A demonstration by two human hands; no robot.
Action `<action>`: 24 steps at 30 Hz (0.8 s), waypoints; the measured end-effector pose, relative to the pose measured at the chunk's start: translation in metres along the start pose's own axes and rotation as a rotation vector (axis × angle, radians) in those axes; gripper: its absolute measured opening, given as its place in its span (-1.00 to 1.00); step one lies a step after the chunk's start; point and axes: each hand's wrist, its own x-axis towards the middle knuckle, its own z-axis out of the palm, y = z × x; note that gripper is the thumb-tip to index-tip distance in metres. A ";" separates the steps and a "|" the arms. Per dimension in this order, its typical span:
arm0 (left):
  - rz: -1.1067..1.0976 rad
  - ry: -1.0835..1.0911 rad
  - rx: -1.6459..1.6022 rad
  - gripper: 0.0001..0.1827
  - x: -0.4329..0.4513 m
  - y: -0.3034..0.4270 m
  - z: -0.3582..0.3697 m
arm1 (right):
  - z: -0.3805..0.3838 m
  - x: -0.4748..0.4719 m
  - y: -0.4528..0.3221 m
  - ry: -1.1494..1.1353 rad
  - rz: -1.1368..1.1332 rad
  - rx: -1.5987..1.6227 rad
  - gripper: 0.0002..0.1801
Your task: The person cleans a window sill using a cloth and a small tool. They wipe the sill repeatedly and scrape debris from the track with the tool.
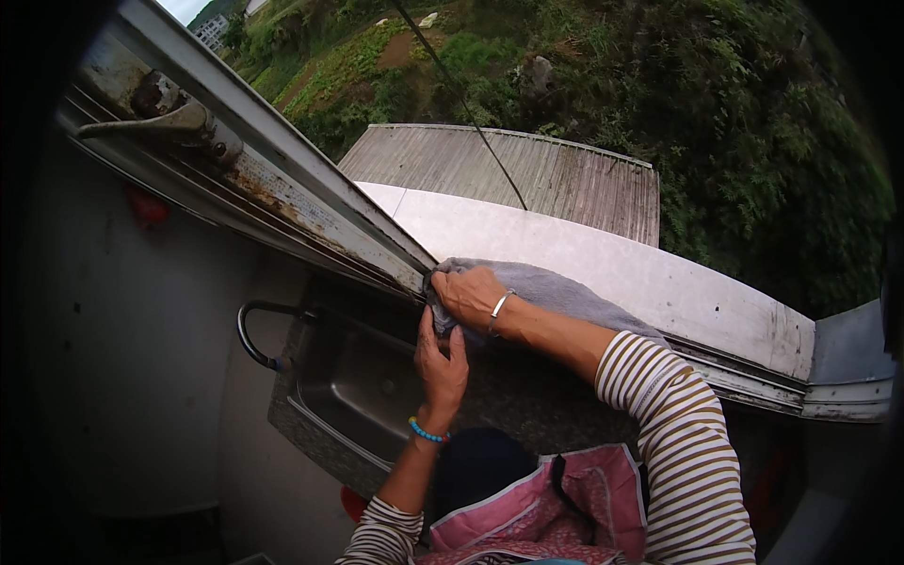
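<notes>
My right hand (472, 296), with a silver bangle at its wrist, grips a bunched end of a grey cloth (565, 289). It presses this end into the corner where the upright window frame (318, 169) meets the sill track. The rest of the cloth trails to the right along the sill, partly behind my forearm. Just below, my left hand (441, 371) reaches up with thumb and fingers apart, around the cloth's lower end. Whether its fingers pinch the cloth is hard to see. A rusty window handle (152, 121) juts from the stained frame at upper left.
Under the window, a steel sink (360, 378) is set in a dark speckled countertop (544, 395), with a curved faucet (247, 332) at its left. Outside lie a pale ledge (600, 265), a corrugated roof (522, 166) and a cable (466, 106). The sill track (748, 385) continues right.
</notes>
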 end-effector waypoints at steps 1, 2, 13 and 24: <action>0.040 0.012 0.079 -0.41 0.000 0.001 0.002 | -0.003 0.001 0.001 -0.022 -0.011 0.016 -0.90; 0.080 0.024 0.158 -0.41 0.000 0.003 0.003 | -0.007 0.003 0.003 -0.045 -0.023 0.032 -0.89; 0.021 -0.277 0.243 -0.72 0.024 0.037 0.013 | -0.036 -0.033 0.029 -0.173 -0.120 0.081 -0.85; 0.077 -0.468 0.292 -0.40 0.007 0.056 0.031 | -0.065 -0.082 0.039 -0.195 -0.106 0.141 -0.81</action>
